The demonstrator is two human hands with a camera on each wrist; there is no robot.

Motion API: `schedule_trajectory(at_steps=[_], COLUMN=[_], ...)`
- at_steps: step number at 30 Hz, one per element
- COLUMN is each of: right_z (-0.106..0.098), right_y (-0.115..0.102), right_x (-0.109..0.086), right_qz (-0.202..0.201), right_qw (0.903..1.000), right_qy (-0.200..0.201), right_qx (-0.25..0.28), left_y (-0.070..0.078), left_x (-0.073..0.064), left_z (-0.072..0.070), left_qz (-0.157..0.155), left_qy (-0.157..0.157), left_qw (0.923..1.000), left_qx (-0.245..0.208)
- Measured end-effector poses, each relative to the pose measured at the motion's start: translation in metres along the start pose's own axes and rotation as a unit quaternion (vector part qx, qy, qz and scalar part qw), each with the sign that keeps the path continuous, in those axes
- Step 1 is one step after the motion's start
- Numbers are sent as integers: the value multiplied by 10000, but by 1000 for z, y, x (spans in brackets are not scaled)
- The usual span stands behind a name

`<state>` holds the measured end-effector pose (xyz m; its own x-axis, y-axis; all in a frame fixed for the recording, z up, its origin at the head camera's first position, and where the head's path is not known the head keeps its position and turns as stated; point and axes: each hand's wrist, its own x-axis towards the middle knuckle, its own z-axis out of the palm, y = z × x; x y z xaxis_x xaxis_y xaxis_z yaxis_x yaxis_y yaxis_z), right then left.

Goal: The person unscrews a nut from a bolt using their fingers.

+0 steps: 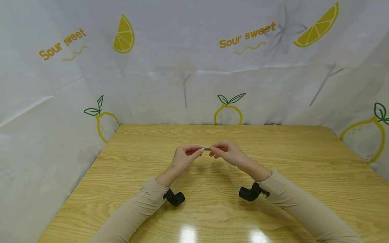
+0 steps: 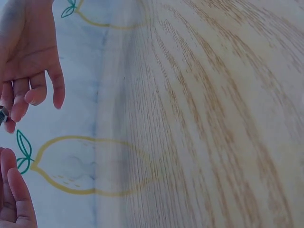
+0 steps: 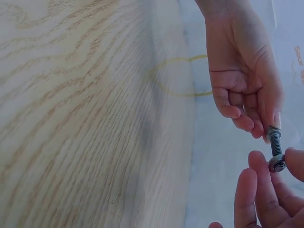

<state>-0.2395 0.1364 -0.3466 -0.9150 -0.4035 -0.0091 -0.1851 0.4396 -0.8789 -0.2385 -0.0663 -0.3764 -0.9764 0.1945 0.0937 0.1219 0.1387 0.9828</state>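
Note:
A small metal bolt (image 1: 207,149) is held lengthwise between the two hands, raised over the table. My left hand (image 1: 183,158) pinches its head end between thumb and fingers. In the right wrist view the threaded shank (image 3: 276,145) shows, with a hex nut (image 3: 277,163) at its far end. The thumb and fingers of my right hand (image 1: 230,154) pinch this nut from both sides. The left wrist view catches only the nut (image 2: 3,114) at its left border, beside the fingers of the right hand (image 2: 35,61). The bolt head is mostly hidden by the left fingertips.
Below the hands spreads a wood-grain table (image 1: 121,175). A pale cloth (image 1: 170,44) printed with lemons hangs behind it and along the sides. Black wrist mounts (image 1: 174,197) stick out from under both sleeves, close over the tabletop.

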Motion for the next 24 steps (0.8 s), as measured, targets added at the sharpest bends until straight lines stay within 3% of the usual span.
schedule_trajectory(at_steps=[24], right_z=[0], right_y=[2], right_x=[-2], right_qz=[-187], right_qw=[9995], right_qy=[218], right_qx=[97], left_y=[-1], left_x=[0], left_z=[2], left_qz=[49], left_qy=[3], left_qw=[10000], left_qx=[8])
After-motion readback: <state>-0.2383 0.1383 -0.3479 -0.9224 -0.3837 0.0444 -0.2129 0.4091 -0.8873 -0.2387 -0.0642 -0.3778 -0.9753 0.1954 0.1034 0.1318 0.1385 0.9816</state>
